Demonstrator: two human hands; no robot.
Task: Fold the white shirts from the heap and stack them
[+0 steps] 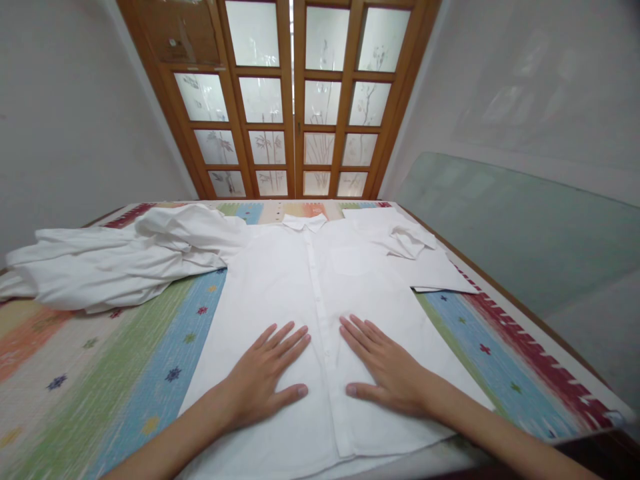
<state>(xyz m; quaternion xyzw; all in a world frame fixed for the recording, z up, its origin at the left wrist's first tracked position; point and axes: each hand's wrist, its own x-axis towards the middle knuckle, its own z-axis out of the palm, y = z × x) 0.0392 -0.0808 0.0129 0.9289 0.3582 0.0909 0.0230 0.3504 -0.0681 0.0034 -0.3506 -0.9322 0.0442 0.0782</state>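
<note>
A white collared shirt (280,287) lies spread front side up, its button strip running down the middle and its collar at the far end. My left hand (265,373) rests flat on the shirt's lower left front, fingers stretched out. On the other side of the button strip, my right hand (385,370) also lies flat with fingers extended. Neither hand grips anything. The sleeve on the right reaches out sideways, with a crumpled bit of white cloth (413,241) on it. The shirt's left sleeve is hard to tell from the heaped cloth there.
A rumpled heap of white cloth (115,260) lies at the left. Under everything is a colourful striped mat (125,373) with star and flower shapes. A pale glass-like panel (540,247) leans along the right wall. Wooden doors with frosted panes (267,100) stand beyond the far edge.
</note>
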